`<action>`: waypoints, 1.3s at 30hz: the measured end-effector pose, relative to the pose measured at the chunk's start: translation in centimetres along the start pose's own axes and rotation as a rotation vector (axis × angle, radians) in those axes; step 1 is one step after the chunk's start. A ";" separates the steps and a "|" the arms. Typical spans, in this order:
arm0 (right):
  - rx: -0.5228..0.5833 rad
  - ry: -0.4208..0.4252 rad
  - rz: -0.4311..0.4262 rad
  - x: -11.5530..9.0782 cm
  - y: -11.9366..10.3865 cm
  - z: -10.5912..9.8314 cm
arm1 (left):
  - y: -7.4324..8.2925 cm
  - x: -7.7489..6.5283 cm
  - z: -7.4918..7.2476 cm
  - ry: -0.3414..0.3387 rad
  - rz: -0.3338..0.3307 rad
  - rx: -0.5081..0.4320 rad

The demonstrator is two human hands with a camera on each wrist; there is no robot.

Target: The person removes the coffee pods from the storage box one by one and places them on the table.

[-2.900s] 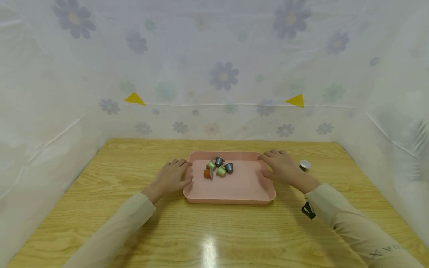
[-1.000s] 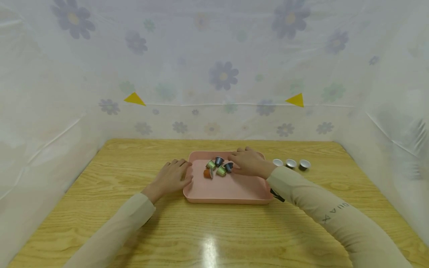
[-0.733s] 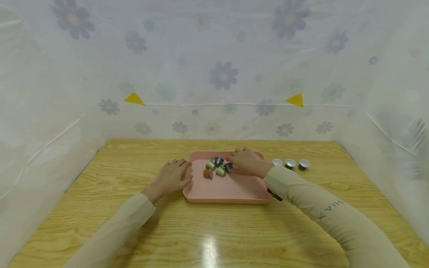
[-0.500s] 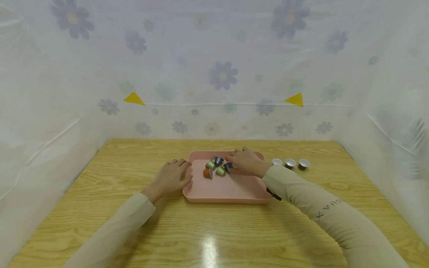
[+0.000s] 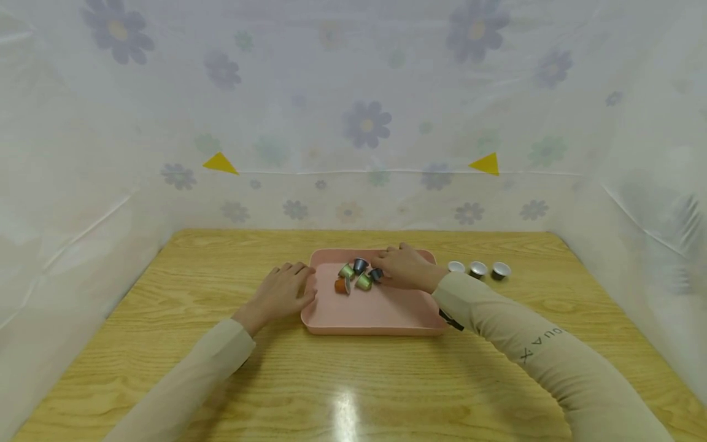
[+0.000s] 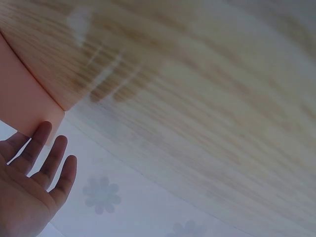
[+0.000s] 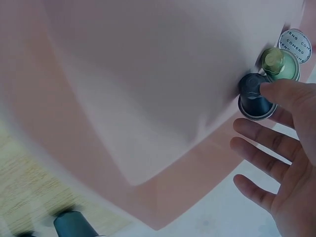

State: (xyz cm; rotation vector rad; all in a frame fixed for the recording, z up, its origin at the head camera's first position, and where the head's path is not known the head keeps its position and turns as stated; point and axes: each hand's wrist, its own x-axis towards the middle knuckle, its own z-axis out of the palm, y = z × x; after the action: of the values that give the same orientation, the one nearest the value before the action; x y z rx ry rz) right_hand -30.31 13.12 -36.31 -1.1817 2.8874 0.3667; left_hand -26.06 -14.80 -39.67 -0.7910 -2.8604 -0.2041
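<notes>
A pink tray (image 5: 375, 316) on the table holds several coffee capsules. My right hand (image 5: 405, 267) reaches into it and pinches a dark blue capsule (image 5: 376, 274) between thumb and index finger; in the right wrist view the thumb lies on this dark capsule (image 7: 253, 96) and the other fingers are spread. Close beside it are a second dark capsule (image 5: 360, 265), two green capsules (image 5: 363, 281) and an orange capsule (image 5: 342, 285) on its side. My left hand (image 5: 282, 291) rests at the tray's left rim, its fingers (image 6: 37, 143) loosely extended against the outer wall.
To the tray's right, three capsules stand in a row with pale lids up: a near one (image 5: 456, 267), a middle one (image 5: 478, 269) and a far-right one (image 5: 501, 270). A flower-patterned sheet (image 5: 353, 123) walls the wooden table (image 5: 342, 380) at the back and sides.
My right hand has moved left from the tray's right rim to the dark capsule and pinches it. This uncovered more capsules on the table. The left hand stays in place.
</notes>
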 end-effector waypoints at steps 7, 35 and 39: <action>0.046 0.005 -0.004 0.0 0.1 0.3 | 0.1 0.0 -0.1 -0.003 -0.002 -0.007; 0.142 0.011 -0.050 -0.2 0.2 0.3 | 0.1 -0.1 -0.1 0.028 0.014 0.027; 0.151 0.004 -0.053 -0.2 0.2 0.3 | 0.1 -0.1 0.0 0.030 0.014 0.026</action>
State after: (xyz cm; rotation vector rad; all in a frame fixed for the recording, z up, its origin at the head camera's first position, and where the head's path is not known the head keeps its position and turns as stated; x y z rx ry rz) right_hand -30.31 13.48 -36.53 -1.2312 2.8219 0.1436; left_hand -25.98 -14.78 -39.64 -0.7961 -2.8223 -0.1745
